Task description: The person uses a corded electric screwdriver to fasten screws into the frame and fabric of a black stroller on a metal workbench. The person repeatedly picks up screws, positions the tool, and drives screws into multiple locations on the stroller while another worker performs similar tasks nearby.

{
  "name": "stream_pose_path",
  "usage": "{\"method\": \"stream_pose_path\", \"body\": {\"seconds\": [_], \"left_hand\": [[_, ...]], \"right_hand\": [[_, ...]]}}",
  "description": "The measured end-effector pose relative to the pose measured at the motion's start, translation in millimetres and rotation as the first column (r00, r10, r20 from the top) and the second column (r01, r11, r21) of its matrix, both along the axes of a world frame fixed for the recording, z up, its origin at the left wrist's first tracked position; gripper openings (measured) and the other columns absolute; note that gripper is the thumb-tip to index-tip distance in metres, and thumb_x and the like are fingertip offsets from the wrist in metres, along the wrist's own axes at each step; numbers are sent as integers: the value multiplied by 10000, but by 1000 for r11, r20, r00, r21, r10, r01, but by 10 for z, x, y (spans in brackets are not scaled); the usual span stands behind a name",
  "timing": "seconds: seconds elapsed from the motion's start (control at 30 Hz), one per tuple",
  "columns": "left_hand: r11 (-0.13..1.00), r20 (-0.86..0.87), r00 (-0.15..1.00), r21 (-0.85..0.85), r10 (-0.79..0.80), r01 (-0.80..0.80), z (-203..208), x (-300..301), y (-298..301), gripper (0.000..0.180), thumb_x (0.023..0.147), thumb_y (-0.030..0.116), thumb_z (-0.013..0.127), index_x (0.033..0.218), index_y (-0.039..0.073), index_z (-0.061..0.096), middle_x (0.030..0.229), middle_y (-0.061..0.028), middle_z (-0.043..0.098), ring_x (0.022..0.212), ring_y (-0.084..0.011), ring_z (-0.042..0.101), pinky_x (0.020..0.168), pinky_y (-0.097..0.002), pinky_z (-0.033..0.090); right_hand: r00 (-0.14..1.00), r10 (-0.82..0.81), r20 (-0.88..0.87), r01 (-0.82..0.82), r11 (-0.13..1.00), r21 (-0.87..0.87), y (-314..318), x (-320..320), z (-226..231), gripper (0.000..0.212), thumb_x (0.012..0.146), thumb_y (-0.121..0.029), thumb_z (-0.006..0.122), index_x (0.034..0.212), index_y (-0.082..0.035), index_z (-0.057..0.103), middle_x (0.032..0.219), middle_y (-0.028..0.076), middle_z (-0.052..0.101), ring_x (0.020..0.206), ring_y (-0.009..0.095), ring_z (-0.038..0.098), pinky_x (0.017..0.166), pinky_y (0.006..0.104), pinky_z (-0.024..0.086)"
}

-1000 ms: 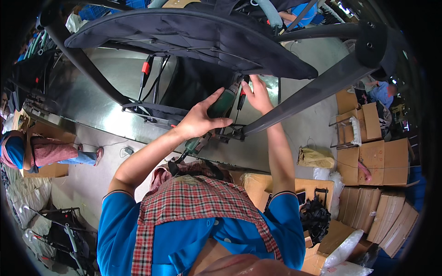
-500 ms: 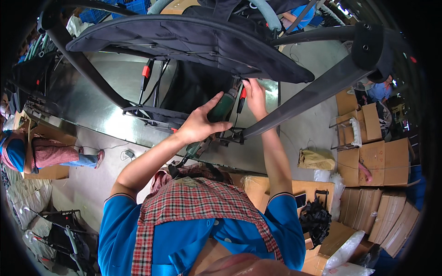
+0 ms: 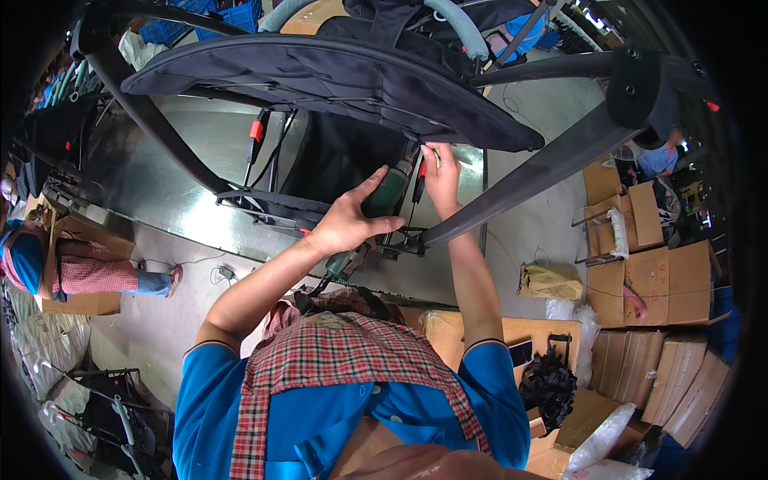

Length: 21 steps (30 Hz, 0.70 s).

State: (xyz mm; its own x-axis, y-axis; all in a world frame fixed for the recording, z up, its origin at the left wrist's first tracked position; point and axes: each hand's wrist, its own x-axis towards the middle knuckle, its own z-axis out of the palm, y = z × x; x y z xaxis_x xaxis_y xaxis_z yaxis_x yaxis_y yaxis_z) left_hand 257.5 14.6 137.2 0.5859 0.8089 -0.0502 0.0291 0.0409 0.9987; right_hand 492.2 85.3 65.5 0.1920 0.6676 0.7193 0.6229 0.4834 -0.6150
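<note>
My left hand is wrapped around a green power screwdriver, its front end pointing up at the underside of a black padded fabric panel. Beside the tool's tip, my right hand is pinched closed against the panel's lower edge. What its fingertips hold is too small to make out. The panel belongs to a dark folding frame, apparently a stroller, whose thick tube slants past my right forearm. A red-and-black strut stands between my hands, and a similar red clip is farther left.
The frame rests on a shiny metal-topped table. Close to my right are a cardboard box, a phone and a heap of black straps. More cartons stand farther right. At left is another person.
The panel's right end and my right hand sit slightly lower in the picture. My left hand keeps the same grip on the screwdriver, with its tip still by the panel's edge.
</note>
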Motion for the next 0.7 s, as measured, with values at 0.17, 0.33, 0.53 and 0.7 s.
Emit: {"method": "stream_pose_path", "body": {"seconds": [0.17,0.33,0.53,0.7], "left_hand": [[1000,-17,1000,-14,3,-3,-4,-3,14,935,813,122,804,1577,47,268,1116,-76,682,721,-77,619,586,-253,544],[999,51,999,-34,9,-7,-71,64,46,894,845,14,723,1587,56,227,1020,-63,661,666,-97,593,531,-265,536],[987,190,982,-159,-7,38,-157,130,96,897,834,-19,687,1587,32,202,901,-70,629,607,-129,590,501,-288,533],[983,239,971,-173,-21,64,-143,160,106,895,848,15,698,1589,38,197,867,-58,618,652,-128,594,506,-285,534]], "right_hand": [[988,52,-144,-51,999,10,-21,-86,112,234,989,-111,633,1154,35,552,1018,133,747,908,219,708,825,311,517],[1000,23,-12,-24,999,-48,11,-8,78,191,976,-80,636,1149,2,637,994,126,755,815,153,685,767,284,521],[998,14,-58,-14,1000,13,0,-61,119,125,980,-98,625,1045,8,630,901,146,727,770,284,683,703,334,520],[999,-9,-36,7,999,-42,21,16,36,192,1001,-120,605,1148,1,630,993,122,744,833,158,671,767,293,518]]}}
